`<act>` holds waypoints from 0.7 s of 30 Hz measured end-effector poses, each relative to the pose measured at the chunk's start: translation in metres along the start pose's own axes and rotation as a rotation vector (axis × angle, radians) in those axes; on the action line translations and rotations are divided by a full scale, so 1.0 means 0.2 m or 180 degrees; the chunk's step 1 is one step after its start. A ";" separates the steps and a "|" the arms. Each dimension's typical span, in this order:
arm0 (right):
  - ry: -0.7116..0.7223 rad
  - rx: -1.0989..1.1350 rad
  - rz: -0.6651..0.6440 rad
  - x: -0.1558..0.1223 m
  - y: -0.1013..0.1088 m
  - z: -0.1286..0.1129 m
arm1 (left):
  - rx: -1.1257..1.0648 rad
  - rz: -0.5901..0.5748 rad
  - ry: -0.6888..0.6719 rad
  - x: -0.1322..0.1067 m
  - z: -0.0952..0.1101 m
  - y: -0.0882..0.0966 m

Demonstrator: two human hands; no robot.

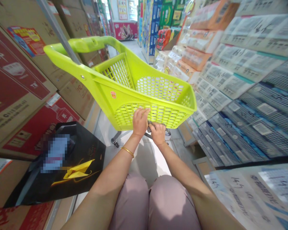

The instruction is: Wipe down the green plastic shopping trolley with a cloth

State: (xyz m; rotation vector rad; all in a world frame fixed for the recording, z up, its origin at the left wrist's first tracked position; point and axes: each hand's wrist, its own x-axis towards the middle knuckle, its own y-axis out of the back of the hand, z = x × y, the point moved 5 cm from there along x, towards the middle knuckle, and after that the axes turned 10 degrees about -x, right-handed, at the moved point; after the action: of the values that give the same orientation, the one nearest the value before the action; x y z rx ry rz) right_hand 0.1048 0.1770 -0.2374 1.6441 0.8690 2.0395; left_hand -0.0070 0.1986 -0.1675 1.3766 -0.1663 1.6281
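Working low at the near side of a green shopping cart [99, 84], the person has both hands at the bottom edge of its basket [141, 95]. The cart stands on the aisle floor [145, 159] straight ahead of the person's bent knees [174, 198], its handle [86, 44] toward the upper left and a caster wheel [115, 143] showing underneath.

The left hand [140, 122] lies against the slotted side with its fingers bent; whether it grips anything cannot be told. The right hand [158, 131], just beside it, is curled and appears to pinch a small dark piece [149, 126] under the basket's edge. What that piece is, and whether it is joined to the cart, is too small to tell.

As for progress, the handling seems to be midway: contact is made, yet neither hand is clear of the cart and no finished result shows. A black bag [92, 142] sits beside the person's left arm, against stacked cartons [21, 105], apart from both hands.
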 end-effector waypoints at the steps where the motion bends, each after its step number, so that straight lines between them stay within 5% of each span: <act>1: 0.0022 0.0029 -0.0048 -0.01 -0.01 0.00 | -0.0017 0.0001 -0.0005 0.00 0.00 0.00; 6: -0.0165 0.0162 -0.0114 0.07 0.04 0.03 | 0.0034 -0.0026 -0.0007 0.00 0.00 0.00; 17: -0.0620 0.0202 0.0994 0.40 0.39 0.15 | 0.0060 0.0070 -0.0087 -0.01 0.00 0.00; 21: -0.0771 0.0159 0.1043 0.47 0.42 0.16 | -0.0013 -0.0001 -0.0044 -0.01 -0.01 -0.01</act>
State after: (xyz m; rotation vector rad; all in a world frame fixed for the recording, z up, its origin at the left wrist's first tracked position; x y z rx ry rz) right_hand 0.1203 0.1828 -0.1075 2.1251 0.6026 1.9715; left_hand -0.0064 0.1991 -0.1707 1.3850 -0.1772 1.6175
